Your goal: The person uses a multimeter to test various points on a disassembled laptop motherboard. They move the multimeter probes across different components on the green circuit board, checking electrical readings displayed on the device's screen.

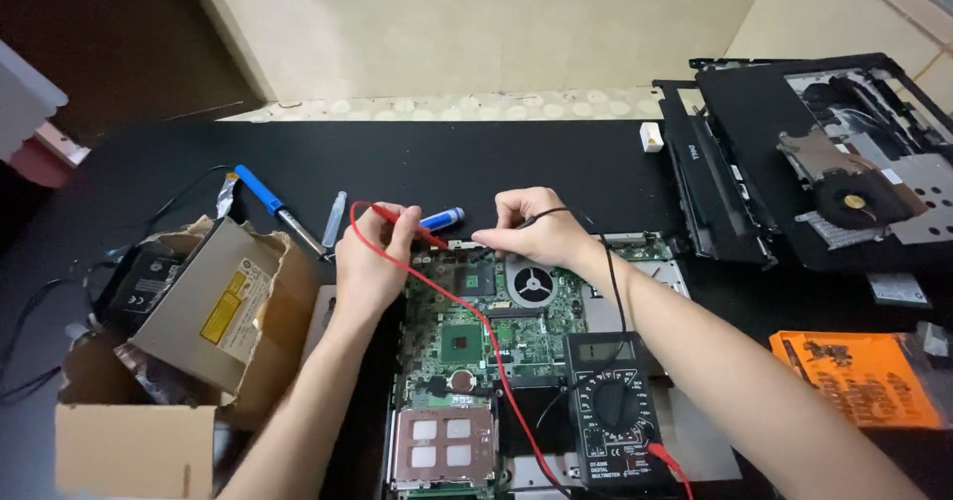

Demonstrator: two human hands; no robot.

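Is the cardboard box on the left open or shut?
Open. The cardboard box has torn flaps spread apart, and a silver optical drive lies tilted in its mouth.

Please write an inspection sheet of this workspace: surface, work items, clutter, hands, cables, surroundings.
Surface: black table.
Work items: green motherboard; multimeter lying on it.
Clutter: torn cardboard box, optical drive, soldering iron, laptop shell, orange bag.
Hands: left hand holds red probe; right hand holds black probe, both at the board's top edge.
Cables: red lead, black lead.
Surroundings: pale floor.
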